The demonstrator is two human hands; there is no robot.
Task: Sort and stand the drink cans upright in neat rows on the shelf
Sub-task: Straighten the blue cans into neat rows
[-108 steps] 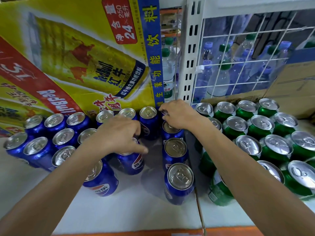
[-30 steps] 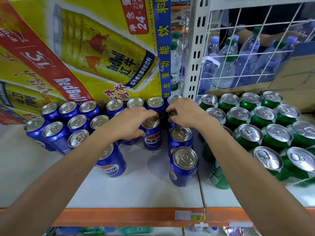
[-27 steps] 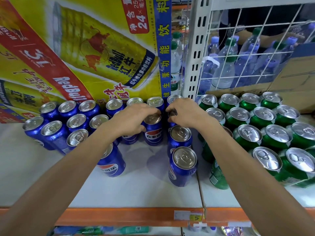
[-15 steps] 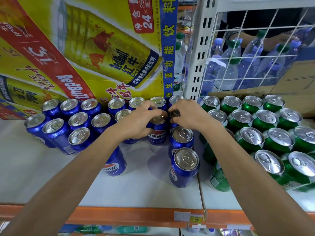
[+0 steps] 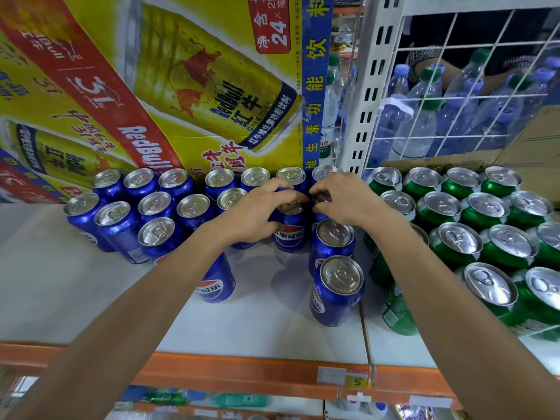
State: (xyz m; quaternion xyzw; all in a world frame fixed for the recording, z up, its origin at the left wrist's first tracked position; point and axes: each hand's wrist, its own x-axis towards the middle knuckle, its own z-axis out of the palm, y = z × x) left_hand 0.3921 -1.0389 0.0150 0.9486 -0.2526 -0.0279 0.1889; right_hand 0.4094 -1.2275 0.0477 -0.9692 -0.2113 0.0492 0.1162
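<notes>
Several blue Pepsi cans stand upright on the white shelf (image 5: 266, 322), in rows at the back left and in a column down the middle. My left hand (image 5: 253, 213) grips the top of one blue can (image 5: 289, 234) in the second row. My right hand (image 5: 348, 197) holds the top of the blue can (image 5: 321, 197) right beside it, mostly hidden under the fingers. Two more blue cans (image 5: 332, 237) (image 5: 338, 289) stand in front of it. Another blue can (image 5: 216, 283) sits partly under my left forearm. Several green cans (image 5: 457, 247) stand upright at the right.
A tilted yellow Red Bull carton (image 5: 151, 95) leans behind the blue cans. A white perforated post (image 5: 368, 86) and wire grid (image 5: 472, 74) with water bottles behind stand at the back right. The orange shelf edge (image 5: 242, 371) carries price tags.
My left hand slid a blue can to the right, up to the middle column beside the can under my right hand. The right hand has hardly moved.
</notes>
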